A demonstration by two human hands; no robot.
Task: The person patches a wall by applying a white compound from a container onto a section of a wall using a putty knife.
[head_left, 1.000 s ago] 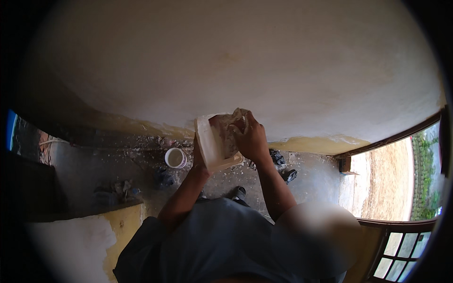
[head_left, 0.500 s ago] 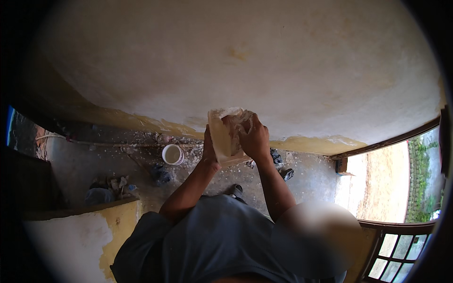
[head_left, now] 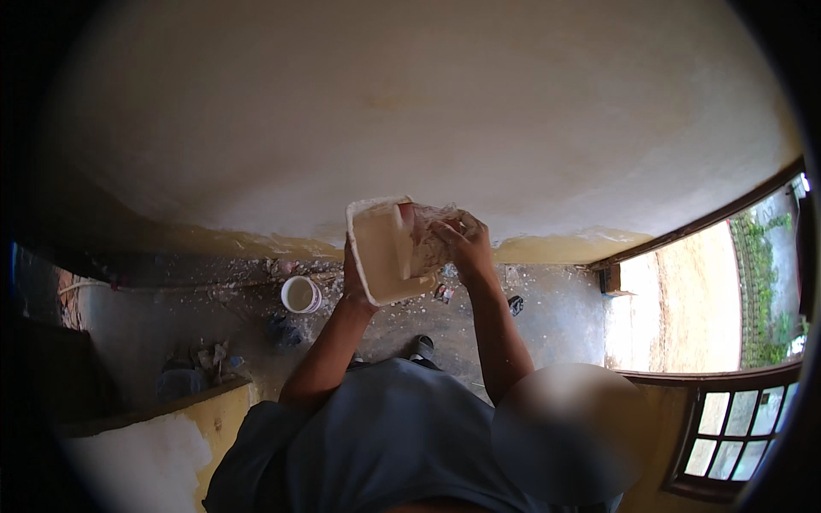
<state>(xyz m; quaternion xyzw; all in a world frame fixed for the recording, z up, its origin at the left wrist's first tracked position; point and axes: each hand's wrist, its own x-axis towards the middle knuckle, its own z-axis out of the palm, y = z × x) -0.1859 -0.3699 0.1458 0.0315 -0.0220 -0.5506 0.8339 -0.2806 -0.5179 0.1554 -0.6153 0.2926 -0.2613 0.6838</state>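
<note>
In front of my chest, my left hand point(head_left: 352, 279) grips a pale rectangular tub point(head_left: 361, 263) by its left side. The tub tilts so that its cream-coloured inside shows, and its rim is crusted with whitish residue. At the tub's right side, the fingers of my right hand point(head_left: 469, 245) are closed on a crumpled, see-through plastic bag point(head_left: 430, 250) smeared with pale matter. Part of the bag lies against or within the tub; exactly where it ends cannot be made out. Something pinkish shows near the tub's upper right corner, too blurred to name.
A wall point(head_left: 385, 128) with pale patches over yellow paint rises ahead. White flakes litter the grey floor point(head_left: 556, 329), where a white bucket point(head_left: 301, 295) stands left of the tub. A low wall point(head_left: 162, 440) is at lower left, a barred window point(head_left: 735, 432) at lower right.
The tub has shifted left and turned, showing more of its inside. My right hand has drawn slightly right, with the plastic bag now stretching out past the tub's right side.
</note>
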